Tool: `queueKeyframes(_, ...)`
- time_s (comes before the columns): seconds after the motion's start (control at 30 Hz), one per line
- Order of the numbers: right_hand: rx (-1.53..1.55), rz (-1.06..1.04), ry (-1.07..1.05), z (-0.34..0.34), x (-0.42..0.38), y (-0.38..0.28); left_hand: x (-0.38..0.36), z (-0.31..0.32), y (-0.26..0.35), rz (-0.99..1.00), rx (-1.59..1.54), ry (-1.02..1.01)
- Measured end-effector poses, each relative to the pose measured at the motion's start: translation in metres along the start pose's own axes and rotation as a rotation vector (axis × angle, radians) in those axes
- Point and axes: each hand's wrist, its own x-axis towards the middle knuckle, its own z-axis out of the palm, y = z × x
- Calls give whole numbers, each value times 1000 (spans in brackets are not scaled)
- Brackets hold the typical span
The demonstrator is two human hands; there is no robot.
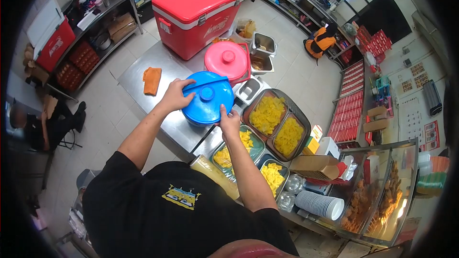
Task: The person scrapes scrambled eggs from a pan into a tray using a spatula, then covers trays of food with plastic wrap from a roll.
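A round blue lid (206,106) with a raised knob covers a container on the steel table (138,74). On its left rim lies my left hand (178,95), thumb and fingers bent around the edge and the lid's handle. My right hand (228,118) holds the lower right rim, its thumb on top; some of its fingers are hidden below. Just behind stands a pink lidded container (226,60). An orange cloth (152,81) lies to the left. Trays of yellow food (267,113) are to the right.
A large red cooler (197,12) stands at the back of the table. Small steel containers (263,44) are beyond the pink one. Stacked cups (319,204) and a glass food case (377,191) are at the right. A seated person (43,119) is at far left.
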Motion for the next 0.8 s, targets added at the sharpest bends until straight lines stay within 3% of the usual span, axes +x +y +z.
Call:
queueKeyframes(0.13, -76, -44, 50, 9, -7, -12, -9, 6, -28, 191, 137, 60)
queueKeyframes(0.2, -385, -115, 52, 10, -10, -21, -7, 10, -38, 272, 170, 54)
queueKeyframes(0.23, -551, -363, 177, 12, 7, 7, -7, 15, -43, 252, 111, 60)
queueKeyframes(0.33, -606, -367, 163, 13, 12, 1, -3, 20, -53, 177, -145, 45)
queueKeyframes(0.47, -601, -358, 187, 12, 36, 13, 6, 30, -59, 199, -137, 97)
queueKeyframes(0.53, -521, -232, 113, 11, 43, 17, 6, 34, -62, 175, -128, 175)
queueKeyframes(0.6, -511, -298, 54, -6, 46, 24, 2, 40, -64, 216, -126, 237)
queueKeyframes(0.63, -345, -220, 0, -17, 39, 26, -6, 38, -54, 177, -93, 297)
queueKeyframes(0.7, -211, -74, -40, -50, -13, 11, -19, 36, -39, 187, 19, 407)
queueKeyframes(0.73, -146, 0, -53, -66, -39, 3, -26, 32, -26, 198, 23, 361)
queueKeyframes(0.8, -636, 182, -72, -122, -75, 24, -48, 29, 5, 395, 234, 649)
